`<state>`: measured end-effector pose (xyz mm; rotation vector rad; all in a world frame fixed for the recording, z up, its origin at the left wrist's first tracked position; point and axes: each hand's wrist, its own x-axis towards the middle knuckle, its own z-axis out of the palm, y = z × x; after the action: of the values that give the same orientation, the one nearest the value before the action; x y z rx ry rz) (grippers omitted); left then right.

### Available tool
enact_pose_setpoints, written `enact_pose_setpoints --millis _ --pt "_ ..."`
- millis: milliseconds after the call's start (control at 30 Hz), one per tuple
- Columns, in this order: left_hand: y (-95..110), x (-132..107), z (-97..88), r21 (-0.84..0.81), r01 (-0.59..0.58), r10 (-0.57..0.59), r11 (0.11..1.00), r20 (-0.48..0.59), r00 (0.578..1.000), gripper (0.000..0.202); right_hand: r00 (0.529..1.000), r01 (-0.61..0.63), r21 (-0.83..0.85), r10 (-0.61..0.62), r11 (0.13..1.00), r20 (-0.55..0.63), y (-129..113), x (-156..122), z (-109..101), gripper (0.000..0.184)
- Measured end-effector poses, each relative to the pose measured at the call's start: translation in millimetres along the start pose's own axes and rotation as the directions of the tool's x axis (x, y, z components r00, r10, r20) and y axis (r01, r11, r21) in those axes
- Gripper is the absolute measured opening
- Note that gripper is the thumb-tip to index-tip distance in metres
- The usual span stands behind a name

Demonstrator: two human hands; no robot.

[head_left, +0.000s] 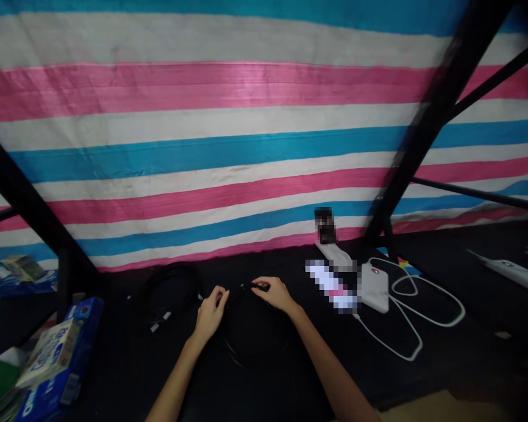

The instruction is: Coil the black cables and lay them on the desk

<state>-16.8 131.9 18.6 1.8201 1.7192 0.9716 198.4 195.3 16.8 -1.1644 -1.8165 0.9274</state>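
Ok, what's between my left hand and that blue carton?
In the head view, a loose coil of black cable lies on the dark tabletop between the blue carton and your left hand; it and the right hand pinch a separate black cord.

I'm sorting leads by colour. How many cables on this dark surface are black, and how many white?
Black: 2, the held coil in the left hand and right hand, plus the loose coil.
White: 1, the looped cable.
Total: 3
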Motion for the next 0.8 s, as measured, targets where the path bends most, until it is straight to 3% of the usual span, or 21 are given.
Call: enact_pose_setpoints --millis 200,400,600,800 --pt "6.3 -7.2 4.3 -0.081 -0.011 0.01 0.997 -0.005 1.0 0.025 1.0 0.006 -0.126 -0.005 0.992 0.011 -8.8 -5.9 -3.8 0.029" --pt "-2.1 -0.3 10.5 -0.177 -0.021 0.021 0.984 0.0 1.0 0.028 0.999 0.023 -0.154 -0.018 0.988 0.036 -11.6 -8.6 -3.6 0.025" --pt "-1.9 3.3 11.8 -0.285 0.001 0.007 0.959 0.027 1.0 0.026 0.99 0.11 -0.341 -0.072 0.933 0.124 -15.4 -10.0 -6.0 0.028" --pt "9.1 3.1 3.2 -0.42 0.059 -0.02 0.906 0.098 0.995 0.031 0.983 0.18 -0.414 -0.157 0.892 0.09 -21.0 -10.9 -5.0 0.019"
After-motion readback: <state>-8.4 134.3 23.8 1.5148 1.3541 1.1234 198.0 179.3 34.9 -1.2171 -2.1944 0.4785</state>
